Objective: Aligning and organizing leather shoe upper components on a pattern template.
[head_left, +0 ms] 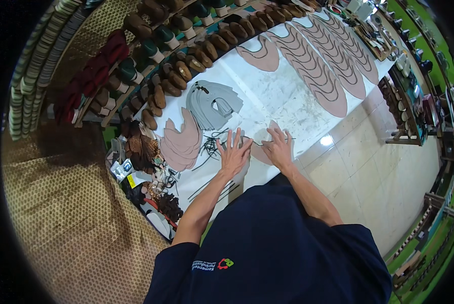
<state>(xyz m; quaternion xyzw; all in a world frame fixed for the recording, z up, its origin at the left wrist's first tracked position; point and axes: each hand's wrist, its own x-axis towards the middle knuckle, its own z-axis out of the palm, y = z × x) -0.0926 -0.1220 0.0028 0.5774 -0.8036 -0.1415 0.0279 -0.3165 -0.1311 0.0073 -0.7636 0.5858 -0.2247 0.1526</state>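
Note:
A pinkish-brown curved upper piece point(261, 155) lies on the white table at its near edge, partly hidden by my hands. My left hand point(234, 154) is open beside it, fingers spread over the table and thumb reaching to the piece's edge. My right hand point(278, 149) rests on the piece with bent fingers, closed on a thin dark strip point(291, 138); one end sticks out to the right, and the fingertip contact is partly hidden. More loose dark strips point(210, 145) lie tangled to the left of my left hand.
Grey curved pieces point(209, 109) and pinkish-brown pieces point(180, 147) lie stacked left on the white table point(260, 96). Long rows of dark-edged pieces point(313, 76) overlap at right. Shoe lasts point(201, 54) line the back. Scraps and packets point(153, 177) crowd the left end.

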